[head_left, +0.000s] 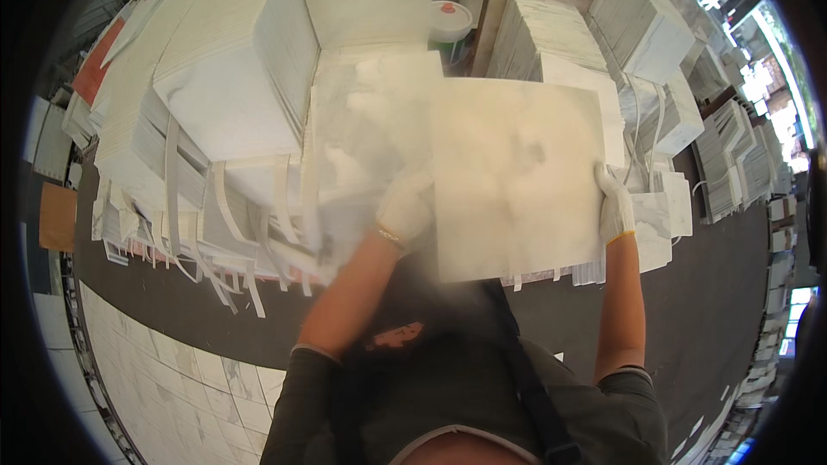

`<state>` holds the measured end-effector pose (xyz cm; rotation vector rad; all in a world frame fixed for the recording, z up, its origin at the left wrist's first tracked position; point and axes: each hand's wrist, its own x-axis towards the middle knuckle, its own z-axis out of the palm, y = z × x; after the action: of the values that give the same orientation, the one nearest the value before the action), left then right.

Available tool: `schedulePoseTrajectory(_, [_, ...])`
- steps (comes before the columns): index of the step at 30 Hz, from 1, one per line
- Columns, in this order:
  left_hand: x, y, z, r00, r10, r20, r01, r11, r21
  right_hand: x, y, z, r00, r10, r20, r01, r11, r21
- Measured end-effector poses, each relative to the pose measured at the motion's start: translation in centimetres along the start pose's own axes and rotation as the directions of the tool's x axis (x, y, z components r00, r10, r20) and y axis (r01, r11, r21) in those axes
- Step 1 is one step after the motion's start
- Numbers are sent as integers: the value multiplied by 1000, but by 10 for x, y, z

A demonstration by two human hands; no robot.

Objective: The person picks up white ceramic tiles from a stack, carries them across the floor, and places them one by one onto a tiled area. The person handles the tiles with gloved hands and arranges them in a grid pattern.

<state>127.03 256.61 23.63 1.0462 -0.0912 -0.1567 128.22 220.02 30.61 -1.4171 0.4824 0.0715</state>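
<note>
A large square pale stone tile point(521, 172) is held up in front of my body, with a small greyish smudge near its middle. My right hand point(614, 200), in a white glove with a yellow cuff edge, grips its right edge, thumb at the front. At the left edge of the tile is my left hand point(405, 207), also gloved in white; its fingers close at that edge and are partly hidden and blurred. Behind the tile and my left hand stands a stack of pale slabs point(366, 112), hazy in the picture.
Tall stacks of white tiles point(211, 103) stand at the left, with loose strap ends point(228, 207) hanging down. More veined tile stacks point(642, 26) are at the right. A lidded white bucket point(450, 21) sits at the back. Dark floor point(698, 293) runs around the stacks; marble-patterned tiles point(189, 370) lie lower left.
</note>
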Motion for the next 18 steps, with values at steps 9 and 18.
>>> schedulePoseTrajectory(9, [28,6,50,987,44,155,-118,849,516,-14,18,-54,992,40,-118,-27,994,110])
schedulePoseTrajectory(18, [135,-54,73,922,-387,-28,362,830,424,82,54,-104,990,94,-107,-70,974,213])
